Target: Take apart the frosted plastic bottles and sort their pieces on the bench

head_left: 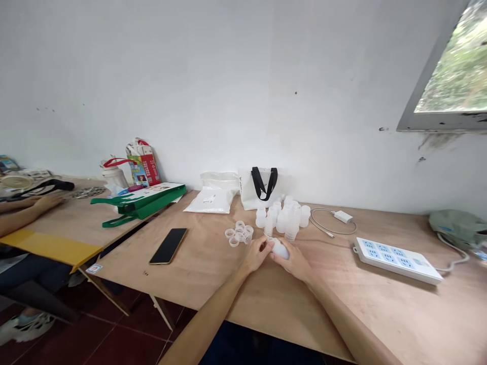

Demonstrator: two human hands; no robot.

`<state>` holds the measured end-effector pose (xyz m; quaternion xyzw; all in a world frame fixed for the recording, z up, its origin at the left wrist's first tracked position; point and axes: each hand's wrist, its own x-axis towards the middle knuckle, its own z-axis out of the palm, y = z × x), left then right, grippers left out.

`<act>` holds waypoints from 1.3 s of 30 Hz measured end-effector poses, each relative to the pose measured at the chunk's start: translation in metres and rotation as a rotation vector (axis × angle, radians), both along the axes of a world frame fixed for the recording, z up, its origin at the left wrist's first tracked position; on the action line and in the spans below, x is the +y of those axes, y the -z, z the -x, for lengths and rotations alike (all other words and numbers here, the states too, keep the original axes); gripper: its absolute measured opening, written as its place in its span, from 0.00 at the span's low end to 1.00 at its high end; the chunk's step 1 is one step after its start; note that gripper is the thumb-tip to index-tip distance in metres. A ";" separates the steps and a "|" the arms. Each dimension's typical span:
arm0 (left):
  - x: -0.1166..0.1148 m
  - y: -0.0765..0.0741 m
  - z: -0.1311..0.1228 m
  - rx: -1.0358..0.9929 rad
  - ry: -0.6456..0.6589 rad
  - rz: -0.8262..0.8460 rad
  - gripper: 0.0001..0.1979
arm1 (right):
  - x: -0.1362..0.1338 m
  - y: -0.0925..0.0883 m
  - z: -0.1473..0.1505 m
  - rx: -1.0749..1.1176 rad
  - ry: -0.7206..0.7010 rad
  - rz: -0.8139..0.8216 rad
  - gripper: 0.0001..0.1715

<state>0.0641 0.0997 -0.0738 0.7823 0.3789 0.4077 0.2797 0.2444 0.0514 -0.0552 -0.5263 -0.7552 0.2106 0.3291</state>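
White bottle (280,249): lay between the two hands, about midway from the near edge to the far edge of the wooden surface (213,266); whether its underside touched the wood could not be told
Right hand (299,261): fingers curved round the bottle, holding it from the right
Left hand (254,256): thumb and forefinger drawn narrow at the bottle's left end; whether they pinched a small part there could not be told
Bottle cluster (283,219): stood just beyond the hands, toward the far edge
Clear rings (239,234): gathered to the left of the cluster
Far edge: carried a white packet (210,199) and, to its right, a white bag (246,195) with black handles
Left edge: a dark phone (168,246) lay slantwise near it
Right side: a charger (343,217) with its cable sat toward the far edge, a power strip (397,259) nearer
Room: broad wood stretched from phone to left forearm, from right hand to power strip, and between the forearms down to the near edge
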 end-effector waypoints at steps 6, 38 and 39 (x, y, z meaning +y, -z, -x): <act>-0.004 -0.005 0.002 -0.062 0.107 0.042 0.18 | -0.002 -0.006 -0.008 0.002 -0.089 0.055 0.25; -0.008 -0.022 0.010 0.343 -0.055 0.011 0.12 | 0.012 0.010 -0.027 -0.074 0.348 -0.052 0.27; -0.008 -0.023 0.012 0.326 -0.006 0.018 0.12 | 0.012 0.010 -0.027 -0.059 0.348 -0.057 0.27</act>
